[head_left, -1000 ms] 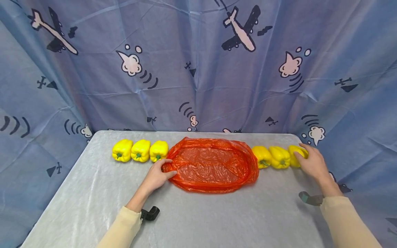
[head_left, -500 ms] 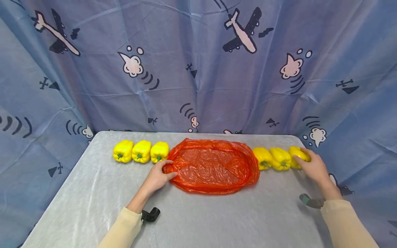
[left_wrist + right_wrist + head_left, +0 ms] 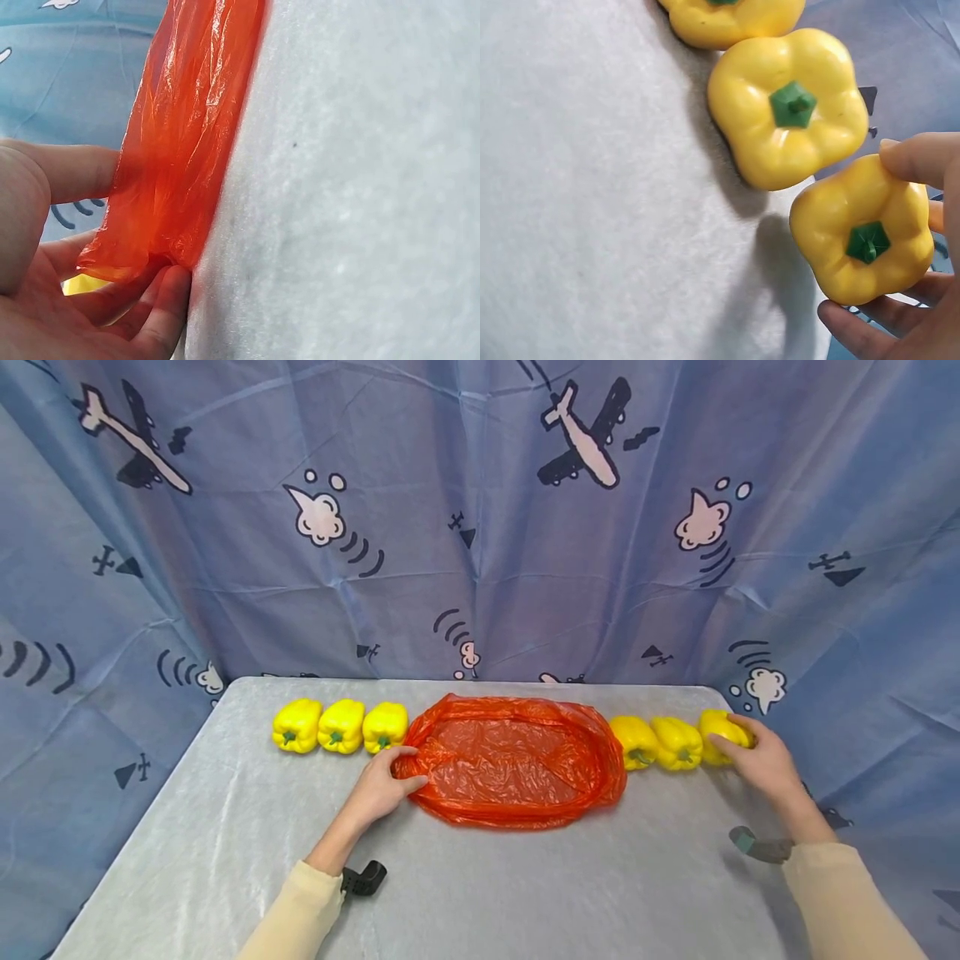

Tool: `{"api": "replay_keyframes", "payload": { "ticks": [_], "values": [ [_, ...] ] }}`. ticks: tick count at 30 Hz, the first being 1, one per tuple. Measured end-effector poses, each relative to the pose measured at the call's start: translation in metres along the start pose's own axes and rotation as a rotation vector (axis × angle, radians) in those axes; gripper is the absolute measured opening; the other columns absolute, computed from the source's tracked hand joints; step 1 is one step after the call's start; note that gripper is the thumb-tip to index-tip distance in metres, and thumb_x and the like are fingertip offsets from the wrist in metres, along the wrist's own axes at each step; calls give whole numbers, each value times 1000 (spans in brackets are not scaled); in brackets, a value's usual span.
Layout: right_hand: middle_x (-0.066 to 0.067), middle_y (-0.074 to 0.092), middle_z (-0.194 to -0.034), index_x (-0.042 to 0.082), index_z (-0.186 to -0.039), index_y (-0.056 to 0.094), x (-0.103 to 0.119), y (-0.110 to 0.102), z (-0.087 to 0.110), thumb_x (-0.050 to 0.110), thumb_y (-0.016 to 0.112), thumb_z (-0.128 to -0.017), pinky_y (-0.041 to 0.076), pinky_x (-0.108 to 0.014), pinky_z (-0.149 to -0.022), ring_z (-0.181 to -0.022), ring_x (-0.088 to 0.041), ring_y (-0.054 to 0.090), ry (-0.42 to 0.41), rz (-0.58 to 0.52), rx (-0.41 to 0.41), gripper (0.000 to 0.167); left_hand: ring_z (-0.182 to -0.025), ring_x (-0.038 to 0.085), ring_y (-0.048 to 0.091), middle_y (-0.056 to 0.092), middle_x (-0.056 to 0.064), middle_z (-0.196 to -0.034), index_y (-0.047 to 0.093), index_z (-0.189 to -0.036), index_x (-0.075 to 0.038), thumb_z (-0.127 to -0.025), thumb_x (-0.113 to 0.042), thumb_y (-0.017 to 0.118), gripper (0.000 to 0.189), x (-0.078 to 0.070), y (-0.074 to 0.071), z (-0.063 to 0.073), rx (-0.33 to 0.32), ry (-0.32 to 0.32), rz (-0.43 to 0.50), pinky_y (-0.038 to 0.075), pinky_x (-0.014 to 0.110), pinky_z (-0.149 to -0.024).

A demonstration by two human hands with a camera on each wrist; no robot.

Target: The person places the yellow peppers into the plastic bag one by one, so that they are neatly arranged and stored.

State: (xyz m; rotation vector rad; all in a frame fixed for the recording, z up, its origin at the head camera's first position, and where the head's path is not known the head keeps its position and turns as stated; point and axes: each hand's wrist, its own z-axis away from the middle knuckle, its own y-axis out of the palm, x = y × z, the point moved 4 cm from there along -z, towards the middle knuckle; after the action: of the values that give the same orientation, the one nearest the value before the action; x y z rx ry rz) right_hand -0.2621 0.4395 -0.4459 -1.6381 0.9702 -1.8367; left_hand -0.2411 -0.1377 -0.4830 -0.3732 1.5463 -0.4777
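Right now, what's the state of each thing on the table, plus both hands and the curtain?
Left hand: gripping the bag's left end
Red bag: mouth open upward, film crinkled
Right hand: gripping the far-right pepper
Far-right pepper: held, apparently lifted, judging by its shadow
Other two right peppers: ungripped, side by side
Three left peppers: ungripped, in a row, stems toward the person
Curtain: hanging, creased

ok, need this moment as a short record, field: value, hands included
left hand: curled round the left end of the red bag
right hand: grips the outermost yellow pepper
red bag: mid-table, mouth open upward
left row: three yellow peppers, side by side
right row: three yellow peppers, counting the gripped one
table: pale grey surface
backdrop: blue curtain, airplane prints
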Motion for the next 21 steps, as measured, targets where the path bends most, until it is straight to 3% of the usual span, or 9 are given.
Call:
{"api": "replay_keyframes", "payload": {
  "ticks": [11, 21],
  "values": [
    [-44, 33, -141, -7, -153, 33, 23, -19, 9, 47, 56, -102, 35, -69, -92, -121, -57, 37, -116, 93, -85, 78, -135, 38, 48, 57, 20, -140, 63, -131, -2, -86, -14, 79, 50, 0, -1, -1, 8, 4, -3, 34, 56, -113],
    [-40, 37, -140, -6, -151, 38, 68, -27, 19, 48, 59, -100, 37, -66, -88, -120, -54, 37, -184, 131, -116, 77, -135, 37, 48, 57, 20, -141, 63, -132, -3, -86, -14, 80, 50, 0, -1, 0, 3, -3, -20, 34, 54, -114]
  ]
}}
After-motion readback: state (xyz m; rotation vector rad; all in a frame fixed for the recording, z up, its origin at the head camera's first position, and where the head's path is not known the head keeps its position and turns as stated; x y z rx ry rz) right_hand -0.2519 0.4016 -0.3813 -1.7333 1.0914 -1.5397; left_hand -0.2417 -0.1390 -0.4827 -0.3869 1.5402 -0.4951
